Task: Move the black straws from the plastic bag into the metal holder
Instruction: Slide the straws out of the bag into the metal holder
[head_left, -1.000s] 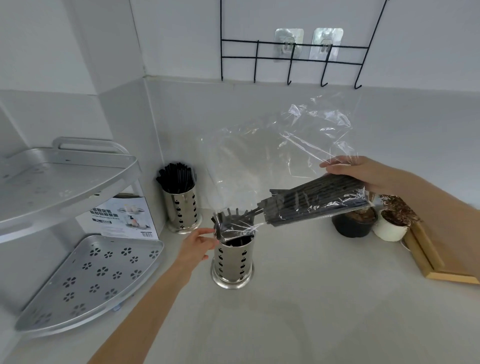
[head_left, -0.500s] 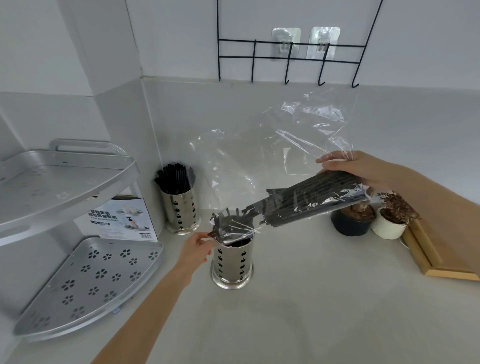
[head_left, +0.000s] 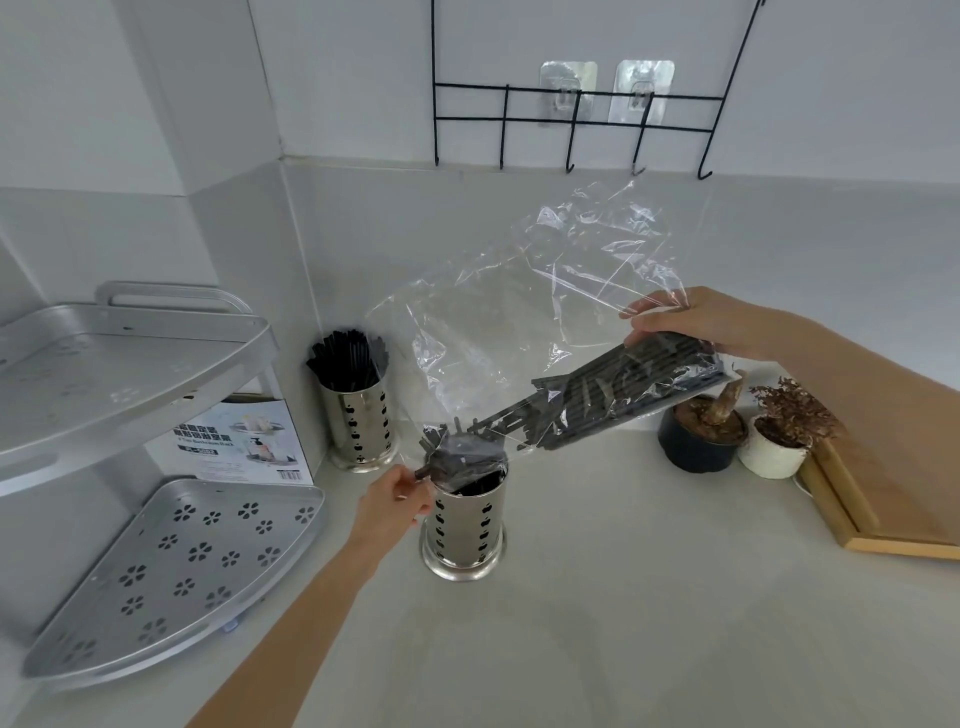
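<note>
My right hand grips the upper end of a clear plastic bag with a bundle of black straws inside, tilted down to the left. The bag's lower end and some straw tips rest over the mouth of a perforated metal holder on the counter. My left hand is beside the holder's rim, pinching a straw tip or the bag's corner; which one I cannot tell. A second metal holder, full of black straws, stands in the corner behind.
A two-tier silver corner shelf stands at the left with a printed box behind it. Two small potted plants and a wooden board sit at the right. A black wire hook rack hangs on the wall.
My left hand has closed in on the holder's rim and now pinches at the bag's lower end. The bag and straws stay tilted over the holder.
</note>
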